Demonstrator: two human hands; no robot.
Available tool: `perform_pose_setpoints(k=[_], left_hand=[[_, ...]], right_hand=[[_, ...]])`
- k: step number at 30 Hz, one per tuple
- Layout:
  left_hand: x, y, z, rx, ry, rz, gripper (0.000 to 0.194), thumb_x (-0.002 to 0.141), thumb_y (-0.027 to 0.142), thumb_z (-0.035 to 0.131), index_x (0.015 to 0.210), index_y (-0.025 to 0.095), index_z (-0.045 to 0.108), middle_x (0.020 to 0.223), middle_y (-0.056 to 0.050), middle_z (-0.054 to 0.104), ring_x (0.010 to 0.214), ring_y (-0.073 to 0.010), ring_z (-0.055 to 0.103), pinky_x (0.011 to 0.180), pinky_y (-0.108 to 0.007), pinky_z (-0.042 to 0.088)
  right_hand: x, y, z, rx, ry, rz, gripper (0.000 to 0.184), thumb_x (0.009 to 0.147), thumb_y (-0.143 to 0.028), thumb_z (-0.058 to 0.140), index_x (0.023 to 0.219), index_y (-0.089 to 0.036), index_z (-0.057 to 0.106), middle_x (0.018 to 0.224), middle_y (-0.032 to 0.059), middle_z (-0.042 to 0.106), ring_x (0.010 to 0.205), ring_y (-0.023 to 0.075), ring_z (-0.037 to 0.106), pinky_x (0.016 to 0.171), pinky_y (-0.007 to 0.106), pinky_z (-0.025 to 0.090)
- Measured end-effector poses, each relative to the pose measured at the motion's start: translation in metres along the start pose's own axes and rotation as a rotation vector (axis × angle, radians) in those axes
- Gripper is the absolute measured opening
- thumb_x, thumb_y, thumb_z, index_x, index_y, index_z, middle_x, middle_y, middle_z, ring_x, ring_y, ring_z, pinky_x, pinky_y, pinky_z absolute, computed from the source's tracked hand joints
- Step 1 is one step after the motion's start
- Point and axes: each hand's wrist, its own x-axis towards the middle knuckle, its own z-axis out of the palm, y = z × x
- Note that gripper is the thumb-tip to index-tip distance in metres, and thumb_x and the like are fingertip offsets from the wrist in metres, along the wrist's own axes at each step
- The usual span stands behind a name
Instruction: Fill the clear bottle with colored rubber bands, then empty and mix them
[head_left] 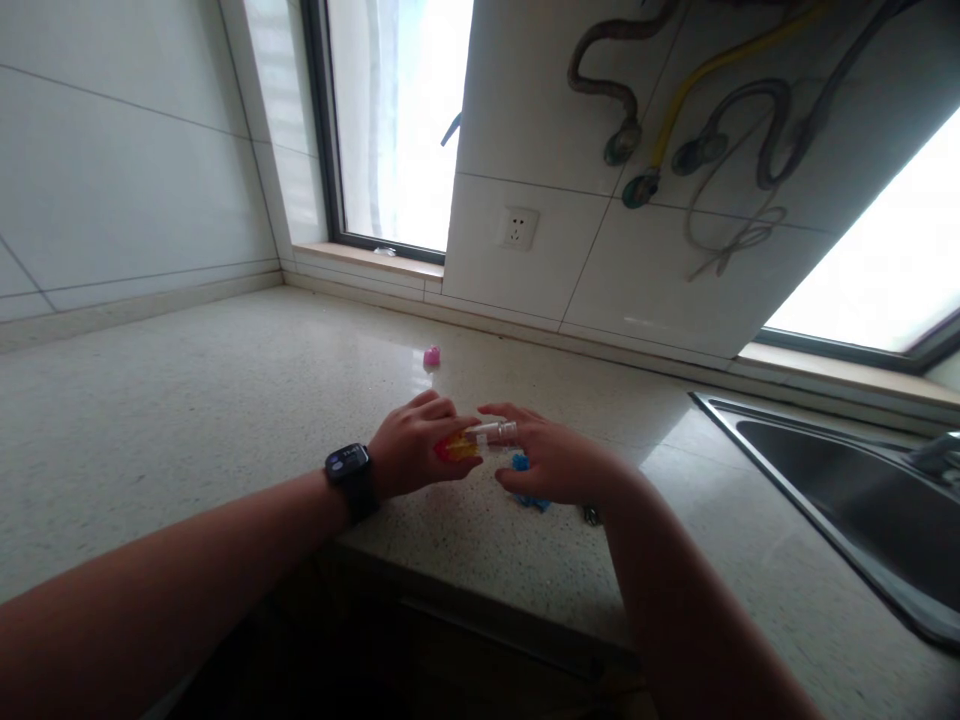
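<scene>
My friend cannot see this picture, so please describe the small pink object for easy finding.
On the speckled counter, look just beyond the left hand, toward the window. The small pink object sits alone there, unlike the blue item partly hidden by the right hand.

Our bare left forearm (187,560) reaches in from the lower left, slanting up towards the middle, while our right forearm (690,600) rises from the lower right and leans inward, its right wrist (624,492) bent so the hand points left. Our left hand (420,442) is closed in a grip, its left thumb (461,467) curving in below the fingers. Our right hand (559,460) faces it, near and looser, with the right thumb (514,482) parted from the outstretched fingers above.
</scene>
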Motion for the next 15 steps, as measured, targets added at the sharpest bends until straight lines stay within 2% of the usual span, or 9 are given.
perform_pose_setpoints(k=[6,11,15], left_hand=[[0.0004,0.0016,0.0006,-0.048,0.007,-0.050,0.042,0.082,0.046,0.068,0.114,0.020,0.066,0.090,-0.006,0.064,0.084,-0.0186,0.056,0.076,-0.034,0.050],[0.0002,-0.0012,0.0018,-0.062,0.018,-0.088,0.042,0.081,0.048,0.068,0.112,0.019,0.067,0.086,-0.006,0.065,0.082,-0.0184,0.056,0.077,-0.036,0.050],[0.0011,-0.0013,0.0016,-0.062,0.015,-0.100,0.043,0.081,0.048,0.068,0.112,0.019,0.067,0.086,-0.006,0.065,0.081,-0.0184,0.056,0.077,-0.036,0.050]], right_hand=[[-0.0001,-0.0008,-0.0026,0.096,0.146,-0.033,0.034,0.082,-0.020,0.062,0.114,-0.026,0.067,0.136,0.0078,0.052,0.119,0.0225,0.055,0.103,0.042,0.045],[-0.0008,0.0021,-0.0064,0.116,0.277,-0.033,0.031,0.084,-0.023,0.061,0.114,-0.026,0.067,0.128,0.0075,0.056,0.113,0.0208,0.058,0.101,0.041,0.045],[-0.0014,0.0037,-0.0071,0.127,0.289,-0.017,0.028,0.083,-0.026,0.064,0.111,-0.025,0.067,0.128,0.0076,0.055,0.111,0.0205,0.058,0.097,0.040,0.047]])
